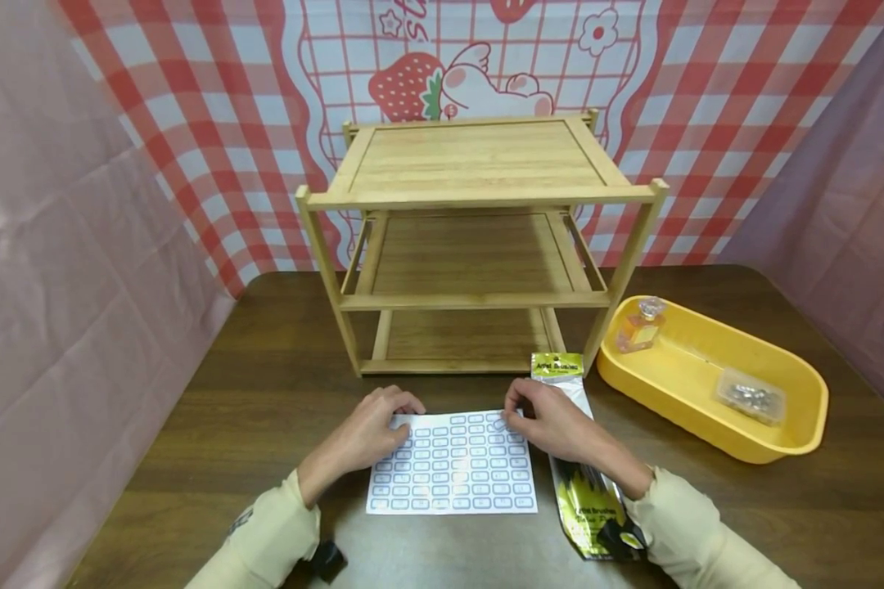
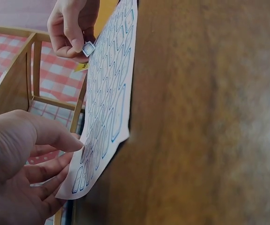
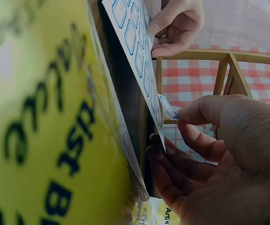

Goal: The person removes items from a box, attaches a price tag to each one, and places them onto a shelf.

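A white sheet of blue-framed sticker labels (image 1: 453, 470) lies in front of me in the head view. At its left upper edge, my left hand (image 1: 364, 432) holds the sheet between thumb and fingers. My right hand (image 1: 560, 421) is at the opposite upper corner. Between thumb and forefinger it pinches a small sticker label (image 3: 169, 108), which stands lifted off the sheet in the right wrist view. The other right fingers reach behind the sheet's edge there. Under my right wrist lies a packet of artist brushes (image 1: 557, 366), partly covered by the arm.
A three-tier wooden shelf (image 1: 471, 198) stands behind the sheet. To the right, a yellow basin (image 1: 670, 409) contains a perfume bottle (image 1: 639, 331) and a clear box of small metal pieces (image 1: 751, 398). A small black object (image 1: 329, 562) sits beside my left sleeve.
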{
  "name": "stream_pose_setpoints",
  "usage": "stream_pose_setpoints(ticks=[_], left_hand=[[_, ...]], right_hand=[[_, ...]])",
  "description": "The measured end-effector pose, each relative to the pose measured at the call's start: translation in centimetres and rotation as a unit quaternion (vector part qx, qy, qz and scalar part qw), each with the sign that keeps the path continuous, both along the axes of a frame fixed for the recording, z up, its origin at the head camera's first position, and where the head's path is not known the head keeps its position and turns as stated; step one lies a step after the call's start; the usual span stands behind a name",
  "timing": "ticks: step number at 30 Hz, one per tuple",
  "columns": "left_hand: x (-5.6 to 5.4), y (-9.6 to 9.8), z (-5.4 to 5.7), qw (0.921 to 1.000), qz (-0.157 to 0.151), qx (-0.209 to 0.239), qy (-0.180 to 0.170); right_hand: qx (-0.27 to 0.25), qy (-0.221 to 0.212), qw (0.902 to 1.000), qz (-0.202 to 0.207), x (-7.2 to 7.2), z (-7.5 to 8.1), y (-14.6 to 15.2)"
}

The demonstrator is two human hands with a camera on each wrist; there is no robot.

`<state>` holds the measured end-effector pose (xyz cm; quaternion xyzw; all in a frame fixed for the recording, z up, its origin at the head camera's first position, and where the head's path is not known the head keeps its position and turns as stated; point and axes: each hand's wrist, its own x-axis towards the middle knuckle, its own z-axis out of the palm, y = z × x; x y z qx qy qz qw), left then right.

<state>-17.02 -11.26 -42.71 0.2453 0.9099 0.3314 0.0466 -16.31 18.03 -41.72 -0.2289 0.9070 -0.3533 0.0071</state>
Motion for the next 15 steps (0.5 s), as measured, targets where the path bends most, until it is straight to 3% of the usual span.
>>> stream_pose_setpoints(ticks=[7,15], left_hand=[[-0.01,-0.04,-0.18,0.9999,-0.004,-0.007,0.010],[0.24,0.06,0.09,0.9997,-0.004,-0.006,0.021]], right_hand=[[-0.002,0.003,0.9999,-0.010,0.10,0.11,0.21],[-0.041,0.003,0.9991,-0.010,0.40,0.40,0.42]])
